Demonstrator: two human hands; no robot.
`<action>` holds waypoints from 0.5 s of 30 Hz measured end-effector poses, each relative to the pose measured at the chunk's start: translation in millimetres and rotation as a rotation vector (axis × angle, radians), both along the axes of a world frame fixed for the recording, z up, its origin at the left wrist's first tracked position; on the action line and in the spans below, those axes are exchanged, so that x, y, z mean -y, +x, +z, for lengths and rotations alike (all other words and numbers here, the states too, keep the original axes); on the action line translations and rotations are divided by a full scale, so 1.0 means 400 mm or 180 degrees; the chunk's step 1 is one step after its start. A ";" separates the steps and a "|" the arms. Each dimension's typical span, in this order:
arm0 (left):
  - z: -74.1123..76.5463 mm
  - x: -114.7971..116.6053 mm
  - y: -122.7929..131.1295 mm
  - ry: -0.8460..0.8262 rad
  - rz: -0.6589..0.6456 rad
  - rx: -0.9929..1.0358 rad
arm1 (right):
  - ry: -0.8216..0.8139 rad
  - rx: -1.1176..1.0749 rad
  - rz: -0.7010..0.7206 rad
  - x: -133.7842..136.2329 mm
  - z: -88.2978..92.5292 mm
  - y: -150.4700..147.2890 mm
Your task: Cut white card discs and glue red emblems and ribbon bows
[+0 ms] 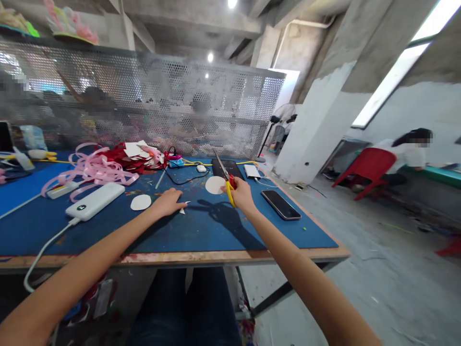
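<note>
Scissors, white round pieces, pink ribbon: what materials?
Scissors: slim grey blades, probably metal; bright yellow-and-red handles, likely plastic, judging by the solid colour.
White round pieces: matte, flat and thin, so paper or card; can't tell which.
Pink ribbon: glossy, with pale highlights along its loops; satin fabric or plastic film.

the person's left arm and right arm are bare from the wrists to the near edge of the view, both slender and widening smoothly toward the elbow. the left hand and right hand are bare too, with slim fingers. the legs are in dark blue trousers, close to black in places, the shade too deep to show seams or pockets.
</note>
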State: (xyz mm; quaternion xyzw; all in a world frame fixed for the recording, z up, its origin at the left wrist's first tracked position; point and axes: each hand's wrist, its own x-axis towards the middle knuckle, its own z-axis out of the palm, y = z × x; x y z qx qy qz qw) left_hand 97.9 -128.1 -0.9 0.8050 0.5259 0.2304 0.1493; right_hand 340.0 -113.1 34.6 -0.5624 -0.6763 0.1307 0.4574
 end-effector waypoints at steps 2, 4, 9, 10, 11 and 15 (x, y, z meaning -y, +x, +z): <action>-0.015 -0.034 -0.023 -0.0103 -0.0035 -0.0002 | 0.0007 0.0026 -0.0036 -0.002 -0.005 0.000; -0.024 -0.049 -0.019 -0.0214 -0.0209 0.0032 | -0.0008 0.0047 -0.0064 0.006 -0.013 0.007; -0.011 -0.036 0.037 -0.0518 -0.0578 0.0151 | -0.0037 0.0096 -0.0142 0.049 -0.017 0.050; -0.006 -0.021 0.060 -0.0539 -0.0619 0.0208 | -0.0028 0.0101 -0.0151 0.056 -0.011 0.060; -0.002 0.001 0.091 -0.0546 -0.0674 0.0279 | -0.0011 0.0105 -0.0159 0.061 -0.003 0.070; 0.011 0.129 0.286 -0.0799 -0.1430 0.0543 | 0.0110 0.0137 -0.0247 0.051 0.045 0.087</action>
